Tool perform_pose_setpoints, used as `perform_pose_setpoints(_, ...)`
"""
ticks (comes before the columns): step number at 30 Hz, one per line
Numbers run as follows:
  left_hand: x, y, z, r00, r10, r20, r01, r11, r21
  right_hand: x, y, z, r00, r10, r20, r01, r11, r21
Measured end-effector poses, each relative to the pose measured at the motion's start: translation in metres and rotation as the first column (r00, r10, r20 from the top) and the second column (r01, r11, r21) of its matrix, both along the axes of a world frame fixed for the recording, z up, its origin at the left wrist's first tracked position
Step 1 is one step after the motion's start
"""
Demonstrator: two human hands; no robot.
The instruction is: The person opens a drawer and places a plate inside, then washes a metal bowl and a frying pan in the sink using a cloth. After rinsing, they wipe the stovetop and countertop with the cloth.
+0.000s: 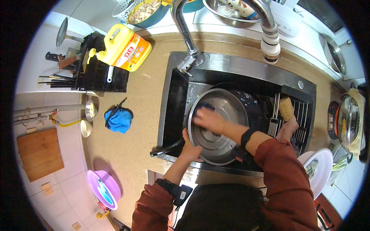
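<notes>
A round stainless steel basin (231,108) sits tilted in the black sink (177,115). My left hand (190,150) grips its rim at the lower left, with the thumb along the outer wall. Inside the basin, my right hand (211,119) is blurred by motion and presses a dark cloth (206,106) against the inner wall. Most of that cloth is hidden under my fingers, so its exact kind is unclear. The black handle (162,152) of a utensil lies across the sink's front left corner, its other end out of sight.
A chrome faucet (189,37) arches over the sink. On the right, a metal rack (302,115) holds a loofah sponge (285,109). A yellow detergent jug (127,47), black knife holder (101,72), blue cloth (120,119) and purple basin (109,182) are on the left. A white tub (325,173) stands at right.
</notes>
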State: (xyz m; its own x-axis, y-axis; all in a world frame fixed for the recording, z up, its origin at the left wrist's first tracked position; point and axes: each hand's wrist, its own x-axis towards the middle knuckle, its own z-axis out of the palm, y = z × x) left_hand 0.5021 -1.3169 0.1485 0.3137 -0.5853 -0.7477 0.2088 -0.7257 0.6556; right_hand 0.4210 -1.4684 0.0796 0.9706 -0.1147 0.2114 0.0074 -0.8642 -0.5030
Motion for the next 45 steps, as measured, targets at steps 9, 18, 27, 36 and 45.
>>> perform_pose_setpoints(9,-0.012,0.008,-0.016,0.968,0.016,0.252,0.042,0.974,-0.223,-0.108,-0.011,-0.027,0.630,-0.318,-0.708,0.378,0.923,-0.078)
perform_pose_setpoints(18,-0.026,-0.014,-0.002,0.933,-0.179,0.313,0.170,0.984,0.056,-0.095,0.066,-0.008,0.616,0.128,-0.778,0.541,0.650,0.534)
perform_pose_setpoints(27,-0.011,0.005,-0.002,0.971,-0.107,0.216,0.143,0.977,-0.158,0.007,-0.002,0.010,0.861,-0.352,-0.367,0.295,-0.242,0.924)
perform_pose_setpoints(36,-0.023,0.010,-0.016,0.971,-0.139,0.195,0.182,0.956,-0.229,0.002,-0.035,-0.004,0.259,-0.681,-0.685,0.013,-0.706,0.708)
perform_pose_setpoints(45,0.002,0.002,0.002,0.974,-0.181,0.137,0.185,0.982,-0.023,-0.055,0.073,0.004,0.937,0.089,-0.339,0.288,0.353,0.890)
